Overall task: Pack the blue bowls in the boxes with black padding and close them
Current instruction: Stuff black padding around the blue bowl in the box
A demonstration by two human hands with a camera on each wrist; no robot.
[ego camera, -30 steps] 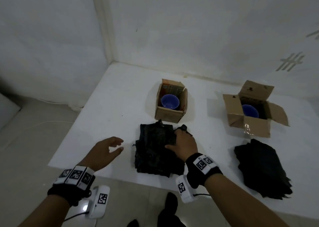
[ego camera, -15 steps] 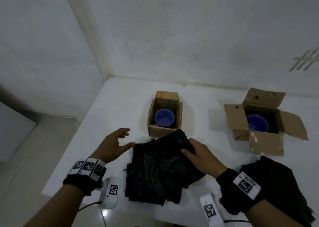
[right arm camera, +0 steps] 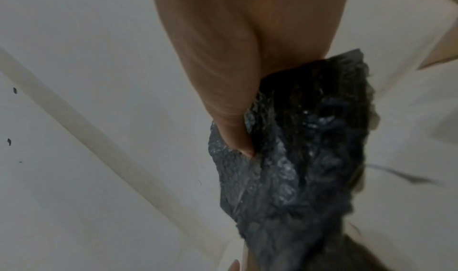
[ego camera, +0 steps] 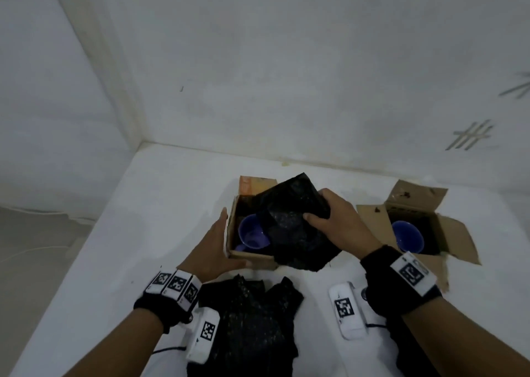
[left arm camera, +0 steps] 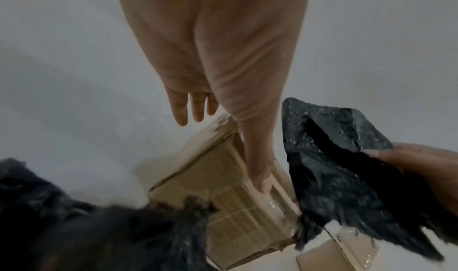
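Note:
On the white table stands a small open cardboard box (ego camera: 252, 258) with a blue bowl (ego camera: 251, 232) inside. My right hand (ego camera: 329, 223) grips a crumpled black padding sheet (ego camera: 289, 233) and holds it over the right half of that box, hiding part of the bowl. The left hand (ego camera: 216, 243) lies with straight fingers against the box's left side, and its thumb presses the front wall (left arm camera: 235, 206). The left wrist view shows the sheet (left arm camera: 334, 177) beside the thumb. In the right wrist view the thumb pinches the sheet (right arm camera: 297, 157). A second open box (ego camera: 372, 216) at right holds another blue bowl (ego camera: 407, 237).
A pile of black padding (ego camera: 249, 319) lies at the table's front edge between my wrists. More black padding (ego camera: 410, 353) shows under my right forearm. White walls close the table (ego camera: 172, 204) at the back. At the left the table ends above a grey floor (ego camera: 43, 247).
My right hand has lifted a padding sheet off the front pile and carried it over the left box. The left hand has moved forward onto the box's left side.

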